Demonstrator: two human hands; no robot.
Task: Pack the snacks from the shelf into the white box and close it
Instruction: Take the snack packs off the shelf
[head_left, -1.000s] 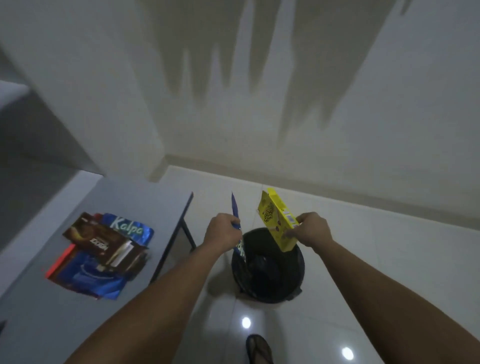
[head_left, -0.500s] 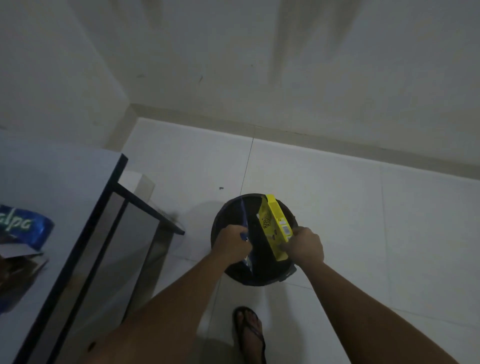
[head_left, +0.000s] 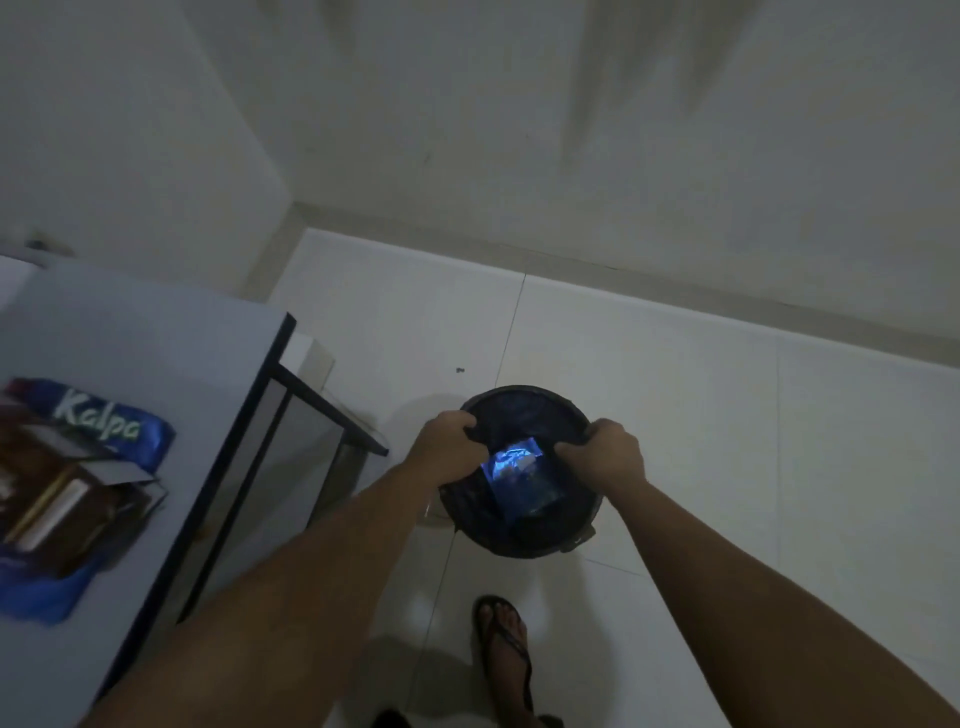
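A round black bin (head_left: 524, 540) with a dark liner stands on the white floor. My left hand (head_left: 447, 441) grips the liner at the bin's left rim. My right hand (head_left: 605, 452) grips the liner at the right rim. Inside the bin lies a shiny blue packet (head_left: 522, 480). The yellow box is out of sight. On the grey table (head_left: 171, 343) at the left lies a heap of snack wrappers, with a blue "Kalpa" packet (head_left: 104, 421) and a brown box (head_left: 57, 499) on top. No white box is in view.
The table's dark frame and leg (head_left: 332, 410) reach toward the bin. A foot in a sandal (head_left: 504, 654) stands on the tiles just below the bin. Plain walls meet in the corner behind.
Both hands let go of the blue packet and the yellow box over the bin. They now grip the liner at the rim, and the blue packet lies inside.
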